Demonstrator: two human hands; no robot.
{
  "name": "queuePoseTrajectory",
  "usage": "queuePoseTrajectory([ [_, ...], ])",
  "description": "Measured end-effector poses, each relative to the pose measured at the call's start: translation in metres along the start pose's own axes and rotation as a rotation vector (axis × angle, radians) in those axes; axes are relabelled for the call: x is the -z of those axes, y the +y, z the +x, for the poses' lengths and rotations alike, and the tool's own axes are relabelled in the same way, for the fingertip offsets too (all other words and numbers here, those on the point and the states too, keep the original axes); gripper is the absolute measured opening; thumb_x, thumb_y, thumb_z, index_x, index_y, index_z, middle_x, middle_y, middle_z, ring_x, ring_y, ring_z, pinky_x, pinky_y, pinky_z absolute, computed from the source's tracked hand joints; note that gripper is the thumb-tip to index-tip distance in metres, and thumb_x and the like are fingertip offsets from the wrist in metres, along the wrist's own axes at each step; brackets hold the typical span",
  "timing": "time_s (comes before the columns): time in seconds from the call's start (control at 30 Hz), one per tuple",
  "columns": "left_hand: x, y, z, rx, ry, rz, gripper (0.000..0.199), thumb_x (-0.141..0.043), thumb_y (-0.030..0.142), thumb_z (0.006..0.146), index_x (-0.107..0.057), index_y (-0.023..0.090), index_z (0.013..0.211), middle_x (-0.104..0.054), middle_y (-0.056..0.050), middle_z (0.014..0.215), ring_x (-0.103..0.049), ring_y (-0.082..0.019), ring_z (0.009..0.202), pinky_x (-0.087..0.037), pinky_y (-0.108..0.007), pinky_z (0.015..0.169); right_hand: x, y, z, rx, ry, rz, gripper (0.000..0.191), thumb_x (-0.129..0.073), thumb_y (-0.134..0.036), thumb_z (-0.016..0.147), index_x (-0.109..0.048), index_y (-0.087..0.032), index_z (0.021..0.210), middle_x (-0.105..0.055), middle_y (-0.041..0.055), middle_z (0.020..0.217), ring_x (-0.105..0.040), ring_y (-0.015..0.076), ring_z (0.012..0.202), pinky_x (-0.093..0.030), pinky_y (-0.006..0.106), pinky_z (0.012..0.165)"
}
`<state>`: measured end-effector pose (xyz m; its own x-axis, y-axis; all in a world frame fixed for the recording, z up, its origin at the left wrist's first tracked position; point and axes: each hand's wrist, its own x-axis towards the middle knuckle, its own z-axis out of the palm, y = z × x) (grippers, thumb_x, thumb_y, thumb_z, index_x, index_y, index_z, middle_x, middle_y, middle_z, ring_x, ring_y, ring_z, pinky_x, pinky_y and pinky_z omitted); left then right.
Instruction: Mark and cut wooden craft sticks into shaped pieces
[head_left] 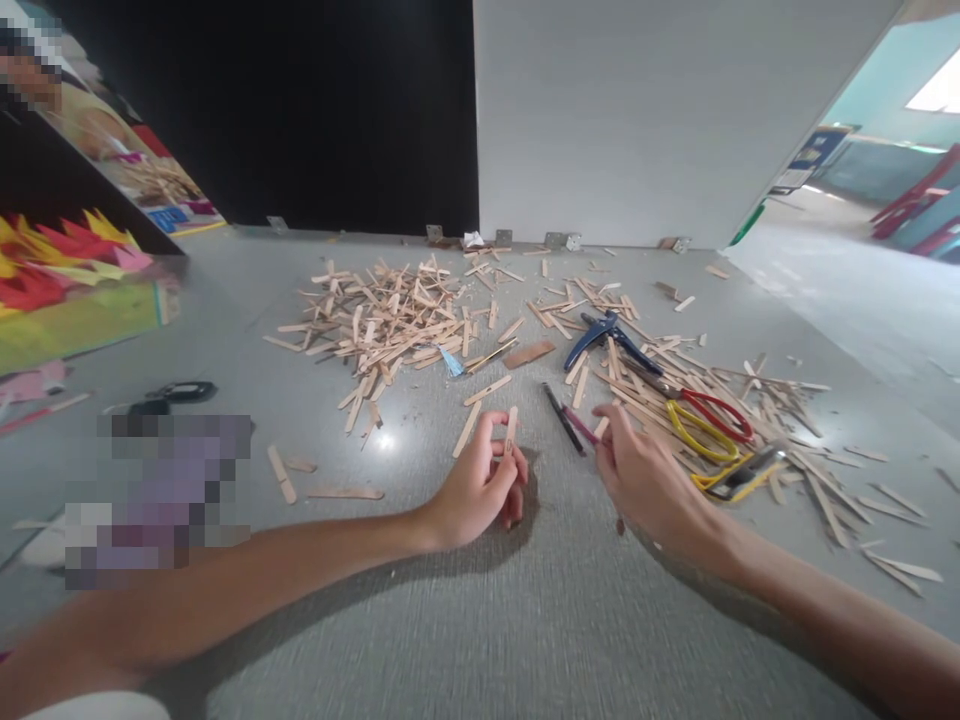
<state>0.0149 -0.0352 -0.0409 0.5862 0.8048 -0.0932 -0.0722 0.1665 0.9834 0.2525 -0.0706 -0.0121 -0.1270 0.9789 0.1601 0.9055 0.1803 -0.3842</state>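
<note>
My left hand (484,478) is closed around a short wooden craft stick (511,428), pinched upright between thumb and fingers, with a small dark mark near its lower end. To its right, my right hand (637,465) has its fingertips on the end of a thin purple pencil (581,424). The pencil slants down toward the thumb; its far end is by the table. A black pen (562,416) lies just left of the pencil, almost parallel to it. Behind the left hand, loose craft sticks (466,430) rest on the table.
A large heap of craft sticks (390,310) lies at back left. Blue-handled cutters (611,335), red-and-yellow-handled scissors (709,420) and a yellow utility knife (742,475) lie among sticks at right. A black and white panel (637,120) stands behind. A yellow box (82,325) holds folded paper.
</note>
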Motion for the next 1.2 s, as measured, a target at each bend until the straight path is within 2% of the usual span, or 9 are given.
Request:
queuePoseTrajectory([
  [0.1,0.0,0.001,0.0,0.01,0.015,-0.039,0.032,-0.057,0.039,0.101,-0.032,0.028,0.119,-0.058,0.009,0.083,-0.062,-0.009,0.046,-0.05,-0.019,0.039,-0.006,0.004,0.0,0.078,0.267,0.041,0.029,-0.04,-0.024,0.105,-0.058,-0.017,0.126,-0.073,0.0121,0.094,-0.07,0.0228,0.076,-0.052,0.032,0.066],
  [0.17,0.0,0.002,0.0,0.008,0.021,-0.055,0.032,-0.057,0.037,0.101,-0.032,0.029,0.118,-0.058,0.01,0.082,-0.062,-0.01,0.046,-0.051,-0.019,0.039,-0.009,0.004,-0.002,0.075,0.318,0.069,0.025,-0.039,-0.026,0.107,-0.062,-0.02,0.115,-0.073,0.0109,0.093,-0.07,0.0223,0.077,-0.052,0.031,0.066],
  [0.3,0.0,0.002,0.0,0.006,0.032,-0.073,0.03,-0.056,0.036,0.1,-0.032,0.029,0.117,-0.058,0.01,0.079,-0.062,-0.01,0.045,-0.05,-0.019,0.038,-0.013,-0.002,-0.004,-0.007,0.281,0.16,0.027,-0.039,-0.032,0.109,-0.063,-0.022,0.102,-0.069,0.0036,0.074,-0.066,0.0196,0.062,-0.048,0.027,0.059],
  [0.4,0.0,0.002,0.002,0.003,0.041,-0.08,0.031,-0.056,0.037,0.099,-0.033,0.028,0.118,-0.059,0.011,0.076,-0.061,-0.011,0.043,-0.047,-0.018,0.036,-0.019,-0.007,-0.003,0.04,0.224,0.235,0.032,-0.038,-0.033,0.109,-0.065,-0.022,0.097,-0.073,0.0063,0.079,-0.07,0.0202,0.068,-0.051,0.028,0.063],
  [0.5,0.004,0.004,0.006,0.001,0.053,-0.071,0.035,-0.058,0.039,0.097,-0.033,0.028,0.119,-0.059,0.011,0.075,-0.061,-0.011,0.044,-0.044,-0.017,0.035,-0.027,-0.009,0.0,0.072,0.218,0.267,0.023,-0.045,-0.031,0.106,-0.064,-0.022,0.098,-0.075,0.0072,0.084,-0.073,0.0209,0.075,-0.054,0.029,0.069],
  [0.6,0.008,0.006,0.01,-0.004,0.063,-0.041,0.036,-0.059,0.041,0.097,-0.034,0.028,0.119,-0.059,0.011,0.075,-0.06,-0.011,0.046,-0.042,-0.017,0.036,-0.032,-0.005,0.001,0.06,0.233,0.256,0.016,-0.048,-0.029,0.105,-0.062,-0.022,0.106,-0.075,0.0047,0.082,-0.073,0.019,0.07,-0.055,0.027,0.066],
  [0.8,0.013,0.007,0.016,-0.044,0.019,0.03,0.038,-0.061,0.048,0.098,-0.037,0.027,0.118,-0.059,0.009,0.076,-0.059,-0.01,0.049,-0.043,-0.018,0.038,-0.036,0.004,0.003,0.295,0.216,0.187,0.032,-0.039,-0.023,0.111,-0.063,-0.019,0.131,-0.077,0.0127,0.103,-0.076,0.0212,0.086,-0.061,0.03,0.074],
  [1.0,0.012,0.007,0.015,-0.034,-0.001,0.063,0.041,-0.062,0.056,0.1,-0.038,0.027,0.115,-0.058,0.008,0.077,-0.059,-0.01,0.05,-0.045,-0.018,0.041,-0.037,0.006,0.001,0.374,0.19,0.145,0.03,-0.041,-0.023,0.113,-0.069,-0.017,0.122,-0.077,0.0115,0.094,-0.074,0.0191,0.076,-0.06,0.028,0.068],
  [1.2,0.012,0.005,0.014,-0.038,0.001,0.077,0.04,-0.061,0.056,0.102,-0.043,0.025,0.121,-0.059,0.007,0.078,-0.06,-0.011,0.051,-0.047,-0.02,0.042,-0.034,0.005,-0.002,0.398,0.181,0.122,0.032,-0.04,-0.026,0.115,-0.071,-0.017,0.115,-0.074,0.0091,0.086,-0.07,0.0169,0.069,-0.055,0.026,0.062],
])
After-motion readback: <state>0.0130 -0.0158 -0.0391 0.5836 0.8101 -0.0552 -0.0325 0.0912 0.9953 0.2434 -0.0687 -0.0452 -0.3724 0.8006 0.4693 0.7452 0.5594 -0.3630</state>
